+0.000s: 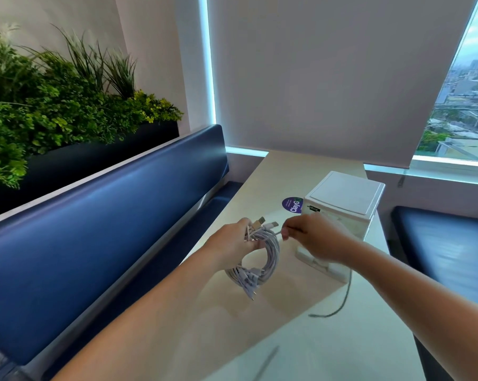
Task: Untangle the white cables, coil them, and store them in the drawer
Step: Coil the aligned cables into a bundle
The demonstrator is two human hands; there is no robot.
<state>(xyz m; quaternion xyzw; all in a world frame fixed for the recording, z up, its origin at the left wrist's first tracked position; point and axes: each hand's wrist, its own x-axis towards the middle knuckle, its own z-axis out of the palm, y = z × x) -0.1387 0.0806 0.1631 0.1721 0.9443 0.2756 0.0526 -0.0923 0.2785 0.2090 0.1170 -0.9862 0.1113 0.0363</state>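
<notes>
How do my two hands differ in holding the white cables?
The left hand grips the whole coiled bundle of white cables near its top; the right hand pinches one strand. The right hand is in front of the white plastic drawer box; the left hand is not. Both hold the same bundle.

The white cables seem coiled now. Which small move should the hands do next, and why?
Probably tuck in the loose end that the right hand pinches, so the coil of white cables the left hand grips stays together. Both hands are occupied, and the white drawer unit behind them looks shut, so storing comes after.
</notes>
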